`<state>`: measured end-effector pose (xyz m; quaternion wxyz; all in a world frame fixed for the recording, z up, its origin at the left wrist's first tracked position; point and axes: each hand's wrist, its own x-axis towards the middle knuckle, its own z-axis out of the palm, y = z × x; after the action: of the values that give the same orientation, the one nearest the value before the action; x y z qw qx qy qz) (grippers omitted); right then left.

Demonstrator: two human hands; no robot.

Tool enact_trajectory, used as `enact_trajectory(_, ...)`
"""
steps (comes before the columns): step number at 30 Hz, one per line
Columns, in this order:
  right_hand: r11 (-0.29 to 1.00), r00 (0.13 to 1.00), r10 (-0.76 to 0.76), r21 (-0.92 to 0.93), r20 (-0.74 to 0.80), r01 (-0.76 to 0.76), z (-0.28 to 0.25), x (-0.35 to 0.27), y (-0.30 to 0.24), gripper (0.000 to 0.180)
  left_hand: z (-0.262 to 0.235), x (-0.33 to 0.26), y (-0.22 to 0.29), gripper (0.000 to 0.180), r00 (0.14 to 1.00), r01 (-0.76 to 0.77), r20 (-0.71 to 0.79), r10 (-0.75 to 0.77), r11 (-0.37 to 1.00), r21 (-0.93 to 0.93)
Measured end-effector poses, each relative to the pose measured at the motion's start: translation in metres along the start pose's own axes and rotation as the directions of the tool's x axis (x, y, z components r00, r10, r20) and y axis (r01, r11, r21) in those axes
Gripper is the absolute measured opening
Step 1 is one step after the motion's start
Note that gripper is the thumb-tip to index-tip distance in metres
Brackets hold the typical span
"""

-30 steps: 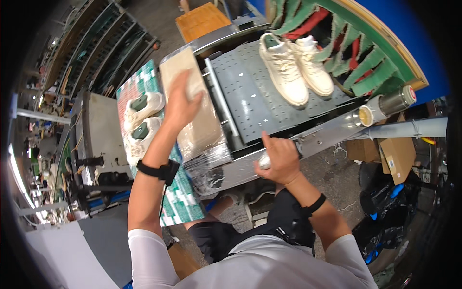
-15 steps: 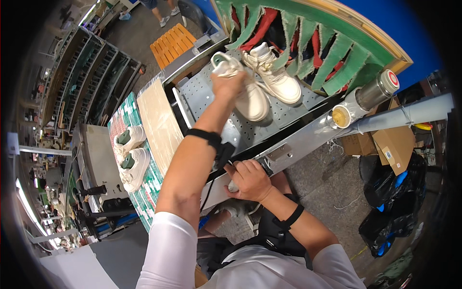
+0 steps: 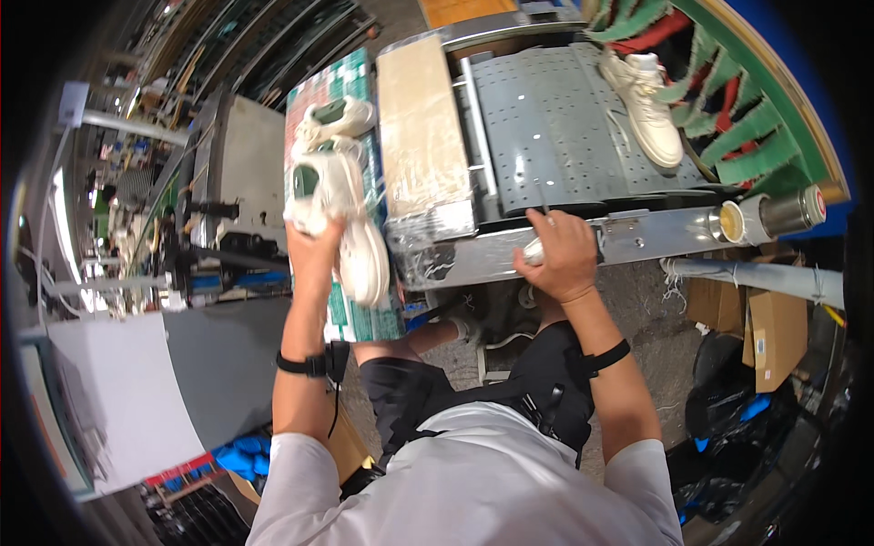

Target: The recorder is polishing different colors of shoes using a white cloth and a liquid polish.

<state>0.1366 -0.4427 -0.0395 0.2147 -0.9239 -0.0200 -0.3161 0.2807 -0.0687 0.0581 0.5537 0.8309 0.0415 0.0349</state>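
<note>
On the left, the left hand point(image 3: 314, 244) is up over the green patterned tabletop point(image 3: 339, 80). Its fingers are wrapped around a white shoe with a green inside point(image 3: 339, 205). Another white and green shoe point(image 3: 335, 118) lies just past it. Next comes a tan pad wrapped in clear plastic point(image 3: 421, 136). Then the right hand point(image 3: 560, 253) rests on the metal edge, fingers curled tight around a small pale thing point(image 3: 534, 251). A cream shoe point(image 3: 648, 105) lies on the grey metal plate point(image 3: 546, 127).

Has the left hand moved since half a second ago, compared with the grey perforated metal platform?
Yes. The left hand has left the grey perforated metal platform and swung to its left, now holding a white sneaker over the green patterned surface.
</note>
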Motion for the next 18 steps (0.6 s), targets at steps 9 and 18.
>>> enact_trajectory(9, 0.991, 0.995, -0.044, -0.121, 0.093, 0.055, 0.013, -0.003, -0.01, 0.053, -0.076, -0.131, -0.149, 0.094, 0.968, 0.033, -0.249, -0.014, 0.997, 0.073)
enact_trajectory(18, 0.906, 0.958, 0.025, 0.399, 0.285, -0.142, 0.022, -0.031, -0.138, 0.082, -0.119, -0.118, -0.126, 0.032, 0.913, -0.213, -0.283, 0.292, 0.936, 0.28)
